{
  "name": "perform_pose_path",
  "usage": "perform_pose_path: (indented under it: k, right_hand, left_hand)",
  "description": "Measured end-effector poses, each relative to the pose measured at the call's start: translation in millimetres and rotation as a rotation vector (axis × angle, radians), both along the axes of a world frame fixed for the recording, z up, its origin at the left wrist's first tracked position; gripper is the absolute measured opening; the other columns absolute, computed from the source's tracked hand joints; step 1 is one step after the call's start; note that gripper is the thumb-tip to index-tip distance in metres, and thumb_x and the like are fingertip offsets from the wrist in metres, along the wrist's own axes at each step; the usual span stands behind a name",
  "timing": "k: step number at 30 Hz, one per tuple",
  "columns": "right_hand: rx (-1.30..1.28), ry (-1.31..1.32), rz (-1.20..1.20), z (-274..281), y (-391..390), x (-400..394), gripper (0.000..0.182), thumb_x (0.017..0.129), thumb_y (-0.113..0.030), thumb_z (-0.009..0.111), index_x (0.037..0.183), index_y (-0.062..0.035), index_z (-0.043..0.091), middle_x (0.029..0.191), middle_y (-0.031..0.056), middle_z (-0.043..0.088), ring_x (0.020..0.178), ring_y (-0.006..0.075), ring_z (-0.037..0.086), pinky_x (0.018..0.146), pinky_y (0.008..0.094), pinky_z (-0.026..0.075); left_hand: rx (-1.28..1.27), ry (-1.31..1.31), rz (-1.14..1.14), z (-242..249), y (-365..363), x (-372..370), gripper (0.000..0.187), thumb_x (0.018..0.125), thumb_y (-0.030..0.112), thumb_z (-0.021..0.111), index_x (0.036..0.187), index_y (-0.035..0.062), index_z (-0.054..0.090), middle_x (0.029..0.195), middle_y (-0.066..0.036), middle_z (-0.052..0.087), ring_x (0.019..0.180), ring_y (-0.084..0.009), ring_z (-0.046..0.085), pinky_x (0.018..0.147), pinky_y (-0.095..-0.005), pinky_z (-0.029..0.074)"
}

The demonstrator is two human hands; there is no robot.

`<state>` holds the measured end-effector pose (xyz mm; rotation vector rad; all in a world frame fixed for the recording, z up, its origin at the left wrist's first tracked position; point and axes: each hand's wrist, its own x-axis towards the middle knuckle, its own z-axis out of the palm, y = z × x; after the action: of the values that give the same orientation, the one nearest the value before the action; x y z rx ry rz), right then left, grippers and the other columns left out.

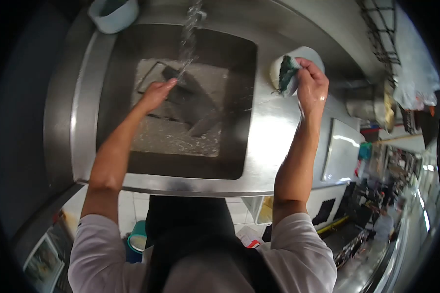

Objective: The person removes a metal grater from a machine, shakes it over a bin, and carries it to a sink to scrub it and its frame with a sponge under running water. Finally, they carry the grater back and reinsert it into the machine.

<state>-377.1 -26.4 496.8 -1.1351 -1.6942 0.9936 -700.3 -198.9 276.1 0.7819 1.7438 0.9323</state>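
Over the metal sink (pixel 176 166), my left hand (pixel 157 94) is closed round the end of a dark, flat-bladed object (pixel 195 100), under a stream of running water (pixel 188 41). A thin dark frame lies beside it on the pale sink bottom; what it belongs to is unclear. My right hand (pixel 312 85) pinches a dark green scouring pad (pixel 287 73) above a white round container (pixel 308 52) on the steel counter, right of the sink.
A white bowl (pixel 113 17) stands at the sink's upper left corner. Further right are a pale board (pixel 342 151), metal pots (pixel 366 102) and a wire rack (pixel 381 29). Below the counter's front edge is a green bucket (pixel 138 234).
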Motion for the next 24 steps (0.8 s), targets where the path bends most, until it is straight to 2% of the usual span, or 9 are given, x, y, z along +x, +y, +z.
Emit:
perform_pose_path:
  k: [5,6,8,11,14,15,18,21,24]
  right_hand:
    - [0.145,-0.688,-0.128,14.0,94.5,54.9,0.027,0.082,-0.009,0.055,0.100,0.0002,0.071,0.073,0.0048,0.067,0.072,0.0088,0.060,0.068,0.0250,0.046]
    - [0.183,-0.850,-0.050,-0.6,116.4,58.1,0.028,0.083,-0.014,0.054,0.102,-0.0014,0.070,0.075,0.0079,0.068,0.071,0.0133,0.062,0.069,0.0293,0.048]
    - [0.808,-1.258,0.532,-50.6,189.9,80.5,0.028,0.085,-0.018,0.053,0.104,-0.0045,0.070,0.087,0.0099,0.071,0.079,0.0174,0.065,0.074,0.0305,0.051]
    - [-0.440,-1.114,0.420,-22.6,160.7,38.0,0.032,0.087,-0.023,0.055,0.110,-0.0059,0.068,0.108,0.0149,0.068,0.098,0.0251,0.065,0.085,0.0353,0.052]
    - [-0.606,-1.269,0.321,-43.5,161.9,33.4,0.036,0.086,-0.024,0.056,0.115,-0.0045,0.065,0.122,0.0187,0.061,0.111,0.0299,0.060,0.089,0.0403,0.050]
    - [-0.625,-1.335,0.469,-59.3,179.1,46.0,0.042,0.086,-0.027,0.056,0.121,-0.0041,0.061,0.127,0.0204,0.058,0.112,0.0325,0.058,0.089,0.0444,0.049]
    - [-0.318,-1.221,0.312,-84.8,180.0,59.1,0.040,0.084,-0.030,0.052,0.114,-0.0074,0.065,0.095,0.0129,0.069,0.083,0.0235,0.067,0.067,0.0373,0.051]
    - [-0.294,-1.569,0.320,-60.7,175.3,38.5,0.042,0.082,-0.027,0.054,0.117,-0.0062,0.061,0.104,0.0184,0.068,0.095,0.0293,0.068,0.079,0.0397,0.051]
    - [0.360,-1.260,0.230,-27.9,169.8,51.4,0.039,0.078,-0.021,0.056,0.115,-0.0066,0.062,0.102,0.0212,0.067,0.094,0.0338,0.067,0.079,0.0419,0.050]
  left_hand:
    - [0.150,0.196,-0.145,12.1,1.8,1.0,0.057,0.086,0.049,0.067,0.058,0.0043,0.047,0.058,0.004,0.041,0.057,-0.0083,0.037,0.052,-0.0299,0.032]
    - [0.136,0.224,-0.151,19.4,2.3,3.3,0.056,0.086,0.048,0.067,0.059,0.0033,0.048,0.057,0.004,0.041,0.057,-0.0085,0.036,0.052,-0.0301,0.032]
    - [0.075,0.280,-0.141,17.5,-2.9,1.6,0.053,0.086,0.046,0.067,0.061,0.0023,0.051,0.057,0.004,0.041,0.057,-0.0088,0.036,0.052,-0.0303,0.032]
    - [0.045,0.336,-0.087,17.7,0.9,-3.8,0.050,0.087,0.045,0.067,0.063,0.0040,0.052,0.057,0.004,0.039,0.056,-0.0083,0.035,0.051,-0.0299,0.031]
    - [0.075,0.284,-0.023,19.0,3.5,-4.2,0.050,0.087,0.047,0.067,0.062,0.0073,0.048,0.057,0.006,0.036,0.055,-0.0070,0.032,0.050,-0.0293,0.029]
    - [0.080,0.271,-0.011,17.5,6.5,-8.2,0.051,0.087,0.047,0.066,0.062,0.0074,0.048,0.057,0.005,0.036,0.055,-0.0070,0.032,0.050,-0.0294,0.029]
    - [0.073,0.274,0.024,25.0,6.7,-10.9,0.051,0.088,0.048,0.066,0.062,0.0073,0.048,0.057,0.004,0.036,0.055,-0.0074,0.032,0.050,-0.0297,0.029]
    - [0.042,0.302,0.051,27.5,7.5,-15.3,0.051,0.088,0.049,0.064,0.065,0.0044,0.055,0.058,0.003,0.043,0.056,-0.0092,0.036,0.053,-0.0292,0.033]
    - [0.044,0.348,0.084,18.7,6.4,-21.1,0.053,0.087,0.051,0.063,0.066,0.0032,0.058,0.059,0.002,0.046,0.056,-0.0111,0.038,0.054,-0.0291,0.034]
